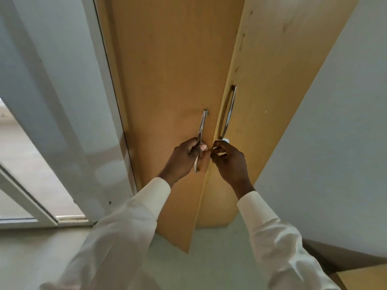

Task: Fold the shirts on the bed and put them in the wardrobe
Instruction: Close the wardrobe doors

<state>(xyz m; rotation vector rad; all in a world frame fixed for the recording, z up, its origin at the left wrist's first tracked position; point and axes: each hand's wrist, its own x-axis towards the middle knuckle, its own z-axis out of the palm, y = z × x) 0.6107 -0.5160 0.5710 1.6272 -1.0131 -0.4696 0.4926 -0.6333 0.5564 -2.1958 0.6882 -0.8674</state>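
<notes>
The wardrobe fills the middle of the head view with two light wooden doors. The left door (pixel 167 84) stands slightly ajar, its lower corner swung out toward me. My left hand (pixel 186 158) grips the lower part of that door's metal handle (pixel 202 126). My right hand (pixel 229 162) has its fingers curled at the inner edge of the right door (pixel 272 70), just below its metal handle (pixel 229 109) and a small pale fitting (pixel 225 140). What the fingertips pinch is hidden. No shirts or bed are in view.
A white-framed glass door (pixel 69 114) stands close on the left of the wardrobe. A pale wall (pixel 335 122) runs along the right. A brown piece of furniture (pixel 360 277) shows at the bottom right corner. Pale floor (pixel 31 248) lies below.
</notes>
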